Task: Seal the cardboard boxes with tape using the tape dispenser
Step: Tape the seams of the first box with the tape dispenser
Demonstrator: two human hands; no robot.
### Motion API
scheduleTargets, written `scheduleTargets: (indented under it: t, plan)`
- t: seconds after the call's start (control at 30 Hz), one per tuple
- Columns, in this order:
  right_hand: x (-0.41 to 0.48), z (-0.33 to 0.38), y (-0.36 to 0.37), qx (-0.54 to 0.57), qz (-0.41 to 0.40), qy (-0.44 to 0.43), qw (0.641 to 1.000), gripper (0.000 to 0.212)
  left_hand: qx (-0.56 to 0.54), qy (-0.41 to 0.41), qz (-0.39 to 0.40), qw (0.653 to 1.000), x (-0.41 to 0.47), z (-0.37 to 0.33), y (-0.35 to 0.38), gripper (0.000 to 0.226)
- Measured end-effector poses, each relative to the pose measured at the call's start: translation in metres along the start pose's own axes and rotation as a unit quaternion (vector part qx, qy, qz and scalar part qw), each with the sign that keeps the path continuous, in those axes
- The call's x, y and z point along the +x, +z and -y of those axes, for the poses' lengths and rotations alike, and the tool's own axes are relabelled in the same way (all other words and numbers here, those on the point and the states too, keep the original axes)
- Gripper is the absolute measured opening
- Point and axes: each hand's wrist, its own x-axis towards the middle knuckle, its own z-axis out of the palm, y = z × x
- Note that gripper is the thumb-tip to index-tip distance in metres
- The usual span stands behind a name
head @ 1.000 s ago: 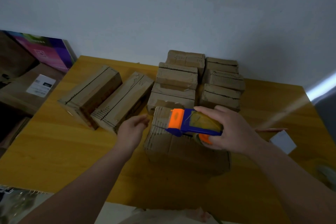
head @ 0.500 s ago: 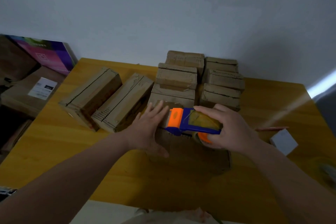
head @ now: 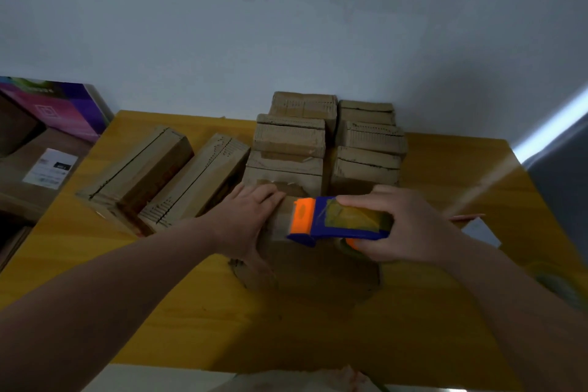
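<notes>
The near box [head: 318,270] is pressed by the flat left hand [head: 249,223], the dispenser [head: 337,223] is gripped on its top by the right hand [head: 413,226], and a steady pull along the seam seems needed.

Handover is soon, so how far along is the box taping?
Done: stacked boxes behind seem taped, though dimly lit. In hand: left hand steadies the near box; right hand grips the tape dispenser on its top. Left: this box, perhaps the two long boxes showing dark seams.
</notes>
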Motion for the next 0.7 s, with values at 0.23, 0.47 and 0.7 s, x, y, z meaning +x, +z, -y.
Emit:
scheduleTargets:
  t: [0.23,0.47,0.7]
  plan:
    - [-0.014,-0.016,-0.010,-0.034,-0.017,0.001,0.999,0.066,0.044,0.000,0.035,0.998,0.002,-0.005,-0.010,0.132]
    - [-0.016,-0.018,-0.008,-0.015,-0.025,-0.006,1.000,0.065,-0.024,0.024,0.052,0.998,0.027,-0.051,-0.017,0.129]
    - [-0.027,-0.037,-0.019,-0.019,-0.003,-0.007,1.000,0.062,-0.019,0.008,0.048,0.999,0.036,-0.048,-0.009,0.129]
